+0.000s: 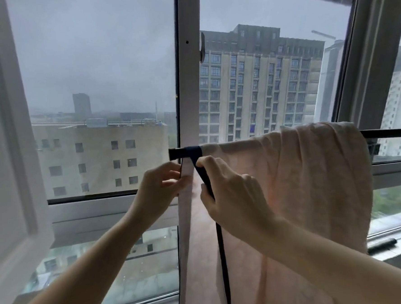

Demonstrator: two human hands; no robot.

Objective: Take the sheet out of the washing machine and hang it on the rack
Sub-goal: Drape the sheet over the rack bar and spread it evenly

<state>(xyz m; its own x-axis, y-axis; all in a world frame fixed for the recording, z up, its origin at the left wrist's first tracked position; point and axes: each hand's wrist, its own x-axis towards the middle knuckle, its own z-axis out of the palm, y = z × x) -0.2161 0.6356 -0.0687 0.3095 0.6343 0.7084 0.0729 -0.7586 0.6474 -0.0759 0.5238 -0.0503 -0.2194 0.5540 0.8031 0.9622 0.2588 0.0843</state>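
A pale pink sheet [309, 180] with a dark blue border hangs over a black rack bar [388, 133] in front of the window. The bar's left end [176, 153] sticks out past the sheet. My right hand [230, 192] grips the dark blue edge strip [203, 172] just below the bar. My left hand [161, 184] pinches a pale strip of the sheet [187, 223] that hangs straight down beside the window post. The bunched part of the sheet lies thick over the bar at the right.
A white window post [189, 70] stands right behind the bar's left end, with a handle [202, 48] on it. An open window sash [4, 140] juts in at the left. A sill [397, 238] with a dark rod lies low at the right. Buildings show outside.
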